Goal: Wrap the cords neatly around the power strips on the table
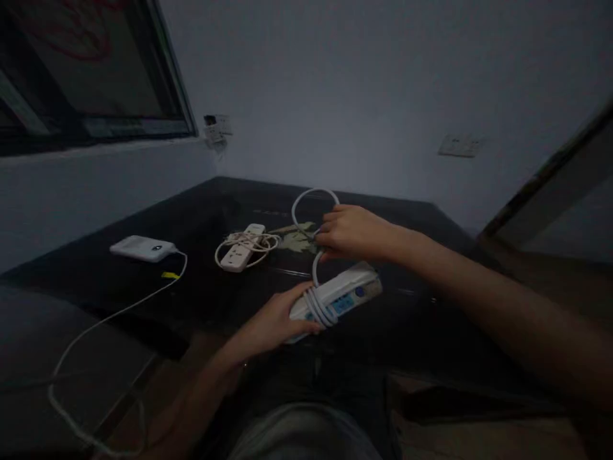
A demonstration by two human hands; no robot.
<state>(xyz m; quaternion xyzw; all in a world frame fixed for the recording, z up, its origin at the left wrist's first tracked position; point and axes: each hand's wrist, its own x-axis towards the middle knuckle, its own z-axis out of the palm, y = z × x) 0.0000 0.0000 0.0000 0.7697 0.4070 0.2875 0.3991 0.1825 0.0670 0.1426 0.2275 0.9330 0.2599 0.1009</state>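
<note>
A white power strip with blue sockets (pixel 354 281) is tilted over the near part of the dark table. My left hand (pixel 282 317) grips its left end, thumb below and fingers along the top. Several turns of the strip's thick white cord (pixel 320 308) wrap round its body beside that hand. Higher up and to the right, my right hand (pixel 342 233) is closed on the same cord, which makes a loose loop (pixel 293 207) behind the fingers. The cord's far end is hidden from me.
A smaller white power strip (pixel 236 254), wound in its thin cord, lies on the dark table (pixel 191 211). Farther left rests a white box-like device (pixel 143 249) with a cable running over the table's edge. A yellow tag (pixel 170 275) lies near it. Wall sockets (pixel 460 145) sit behind.
</note>
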